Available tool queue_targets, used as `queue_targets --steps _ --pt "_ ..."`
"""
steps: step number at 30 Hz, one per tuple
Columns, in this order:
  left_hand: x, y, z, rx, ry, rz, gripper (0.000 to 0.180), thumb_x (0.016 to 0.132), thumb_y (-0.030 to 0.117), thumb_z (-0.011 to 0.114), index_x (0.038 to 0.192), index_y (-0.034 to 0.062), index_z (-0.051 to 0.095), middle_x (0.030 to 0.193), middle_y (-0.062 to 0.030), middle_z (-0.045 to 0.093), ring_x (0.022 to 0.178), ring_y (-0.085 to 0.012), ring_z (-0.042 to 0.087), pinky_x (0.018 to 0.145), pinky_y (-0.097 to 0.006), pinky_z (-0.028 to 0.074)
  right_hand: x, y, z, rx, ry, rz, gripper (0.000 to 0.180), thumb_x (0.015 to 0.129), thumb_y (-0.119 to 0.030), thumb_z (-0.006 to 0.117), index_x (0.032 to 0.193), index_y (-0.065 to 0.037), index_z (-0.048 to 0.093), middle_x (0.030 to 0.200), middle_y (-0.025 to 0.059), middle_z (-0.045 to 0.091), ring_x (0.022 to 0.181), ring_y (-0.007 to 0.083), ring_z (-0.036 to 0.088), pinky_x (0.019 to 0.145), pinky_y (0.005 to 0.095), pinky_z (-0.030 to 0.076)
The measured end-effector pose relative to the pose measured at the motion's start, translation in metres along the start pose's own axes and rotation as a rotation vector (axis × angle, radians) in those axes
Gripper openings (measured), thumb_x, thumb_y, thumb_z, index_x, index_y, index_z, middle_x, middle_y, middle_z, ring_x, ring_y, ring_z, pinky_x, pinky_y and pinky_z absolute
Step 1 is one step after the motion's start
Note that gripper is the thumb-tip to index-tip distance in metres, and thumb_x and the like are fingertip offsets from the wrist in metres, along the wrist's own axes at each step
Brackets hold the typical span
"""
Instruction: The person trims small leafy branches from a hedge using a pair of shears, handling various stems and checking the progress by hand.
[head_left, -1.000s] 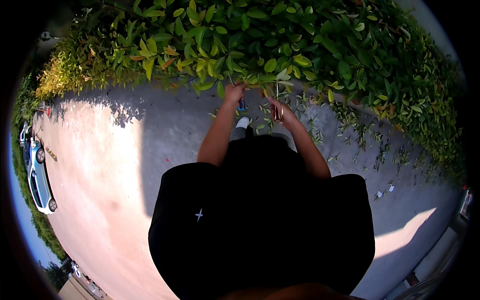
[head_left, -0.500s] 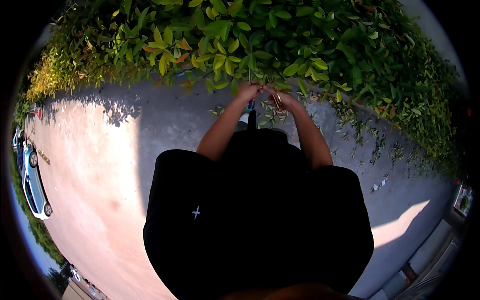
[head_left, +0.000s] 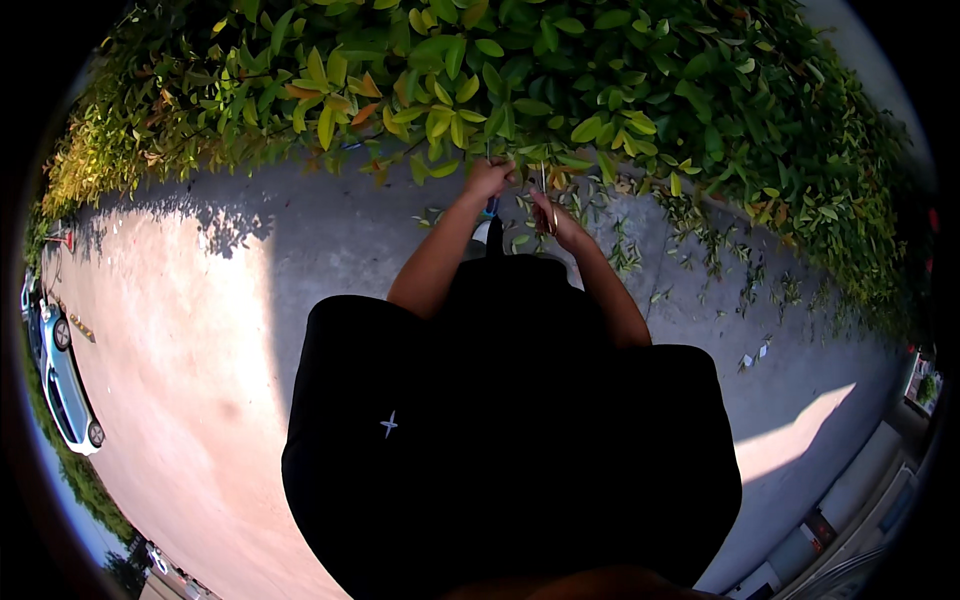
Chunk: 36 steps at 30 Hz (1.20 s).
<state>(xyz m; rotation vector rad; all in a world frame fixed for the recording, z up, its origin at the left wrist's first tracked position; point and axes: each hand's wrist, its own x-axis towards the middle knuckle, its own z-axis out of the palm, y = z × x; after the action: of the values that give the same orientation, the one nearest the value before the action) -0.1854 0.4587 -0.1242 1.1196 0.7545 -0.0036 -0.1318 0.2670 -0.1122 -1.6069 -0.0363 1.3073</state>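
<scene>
Both my hands are at the lower edge of a green hedge [head_left: 560, 85]. My left hand [head_left: 487, 180] is closed on a slim tool with a blue handle [head_left: 491, 206]; a thin dark shaft rises above the fist towards the leaves, its tip hidden. A short way to the right, my right hand [head_left: 560, 222] is wrapped around scissors [head_left: 544, 178], with a thin pale blade pointing up at the foliage and a brassy loop by the fingers. The two hands are apart. Fine details of both tools are too small to make out.
Leafy cuttings [head_left: 622, 245] are scattered on the grey concrete ground [head_left: 350, 230], mostly to the right under the hedge. White scraps [head_left: 755, 354] lie farther right. A light-coloured car [head_left: 68, 380] stands at the far left, near a striped yellow-black bar [head_left: 82, 328].
My right hand has drawn back from my left hand, down and slightly left, and the scissors blade now shows. My left hand has shifted a little to the left.
</scene>
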Motion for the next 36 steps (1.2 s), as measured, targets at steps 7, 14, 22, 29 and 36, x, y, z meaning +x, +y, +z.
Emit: queue_targets --steps 7,14,22,29,36 --pt "-0.004 0.002 -0.003 0.042 -0.033 -0.029 0.022 0.092 0.017 0.062 0.083 -0.0035 0.063 0.061 -0.0036 0.058 0.039 -0.0099 0.039 0.038 -0.028 0.031 -0.025 0.0 -0.004 -0.401 0.297 0.034 0.079 0.074 -0.069 0.064 0.108 0.002 0.064 0.09 0.0135 0.064 0.084 0.0264 0.06 0.077 0.0366 0.047" --pt "-0.006 0.006 0.005 0.044 -0.051 -0.051 0.022 0.092 0.017 0.063 0.083 -0.0026 0.063 0.061 -0.0033 0.057 0.04 -0.0091 0.041 0.038 -0.028 0.031 0.024 -0.028 -0.024 -0.756 0.334 -0.025 0.07 0.077 -0.065 0.064 0.099 0.001 0.066 0.087 0.0109 0.066 0.077 0.0175 0.062 0.067 0.0324 0.047" --pt "-0.003 -0.001 -0.001 0.013 -0.018 -0.01 0.022 0.091 0.018 0.064 0.08 -0.0016 0.062 0.061 -0.0031 0.057 0.04 -0.0089 0.041 0.037 -0.028 0.031 0.013 -0.042 0.003 -0.751 0.469 -0.188 0.071 0.081 -0.072 0.056 0.071 -0.002 0.068 0.064 0.014 0.063 0.07 0.0227 0.065 0.068 0.0387 0.048" --pt "-0.007 0.003 0.002 0.0 -0.03 -0.03 0.02 0.092 0.017 0.062 0.087 -0.0024 0.063 0.063 -0.0034 0.058 0.042 -0.0085 0.041 0.039 -0.028 0.032 0.002 0.008 0.0 -0.451 0.321 -0.024 0.08 0.08 -0.073 0.054 0.102 0.002 0.069 0.089 0.0192 0.068 0.089 0.0296 0.064 0.081 0.0366 0.047" --pt "-0.009 0.004 0.002 0.007 -0.023 -0.027 0.023 0.093 0.018 0.063 0.083 -0.0021 0.062 0.061 -0.0028 0.056 0.041 -0.009 0.039 0.038 -0.028 0.031 -0.006 -0.002 0.002 -0.52 0.297 -0.037 0.084 0.076 -0.072 0.058 0.109 0.005 0.067 0.098 0.0213 0.067 0.096 0.0305 0.064 0.088 0.038 0.047"
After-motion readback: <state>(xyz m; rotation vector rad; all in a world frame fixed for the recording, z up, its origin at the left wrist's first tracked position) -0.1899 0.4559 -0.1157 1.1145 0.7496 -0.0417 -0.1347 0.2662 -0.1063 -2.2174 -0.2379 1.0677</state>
